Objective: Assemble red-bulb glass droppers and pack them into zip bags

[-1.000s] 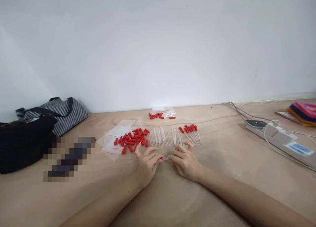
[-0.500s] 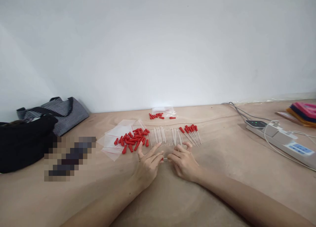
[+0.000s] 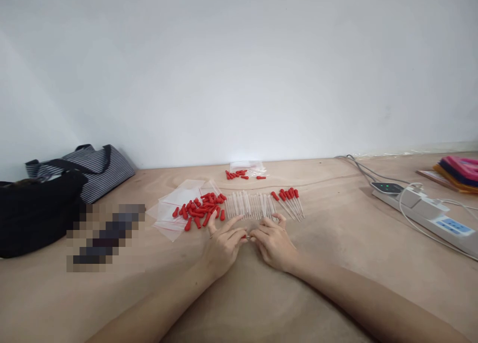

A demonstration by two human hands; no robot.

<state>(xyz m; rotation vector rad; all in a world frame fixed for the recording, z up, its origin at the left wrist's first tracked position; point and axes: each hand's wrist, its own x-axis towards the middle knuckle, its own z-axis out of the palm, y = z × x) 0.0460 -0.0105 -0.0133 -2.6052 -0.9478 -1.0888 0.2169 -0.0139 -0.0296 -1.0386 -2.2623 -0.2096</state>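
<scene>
My left hand (image 3: pixel 224 243) pinches a red rubber bulb (image 3: pixel 244 236), of which only a bit shows at the fingertips. Facing it, my right hand (image 3: pixel 274 243) is closed on a clear thin tube (image 3: pixel 248 237), mostly hidden by the fingers. The tube meets the bulb between the two hands. Beyond the hands lies a row of clear tubes (image 3: pixel 248 204). A heap of red bulbs (image 3: pixel 199 211) rests left of the row, partly on clear plastic bags (image 3: pixel 170 203). Several tubes with red bulbs fitted (image 3: pixel 289 196) lie on the right.
Farther back are more red bulbs (image 3: pixel 235 174) and a clear bag (image 3: pixel 246 166). A striped bag (image 3: pixel 100 169), a black bag (image 3: pixel 41 218) and a pixelated dark object (image 3: pixel 108 236) lie left. A power strip (image 3: pixel 440 223) with cables and colourful items (image 3: pixel 459 171) are right.
My right hand has moved slightly left, towards my left hand. The gap between their fingertips is smaller, and less of the tube shows.
</scene>
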